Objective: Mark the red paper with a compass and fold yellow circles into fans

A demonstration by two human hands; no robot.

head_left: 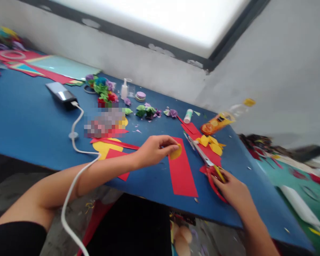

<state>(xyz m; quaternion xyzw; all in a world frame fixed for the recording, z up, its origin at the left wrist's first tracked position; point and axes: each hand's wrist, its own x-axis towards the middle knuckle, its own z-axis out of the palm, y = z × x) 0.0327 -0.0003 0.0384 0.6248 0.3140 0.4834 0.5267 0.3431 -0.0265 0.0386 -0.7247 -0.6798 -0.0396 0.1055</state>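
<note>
My left hand (153,151) pinches a small yellow paper piece (176,153) over the top end of a red paper strip (181,172) lying on the blue table (29,121). My right hand (230,188) rests on the red handles of a pair of scissors (202,156), whose blades lie flat on the table pointing away from me. Yellow paper cut-outs (212,142) lie on red paper just beyond the scissors.
A white cable (74,137) runs from a phone or power bank (60,92) across my left forearm. Paper flowers (104,89), a glue bottle (124,89), a glue stick (188,116), an orange-labelled bottle (221,121) and paper sheets lie further back. A wall stands behind the table.
</note>
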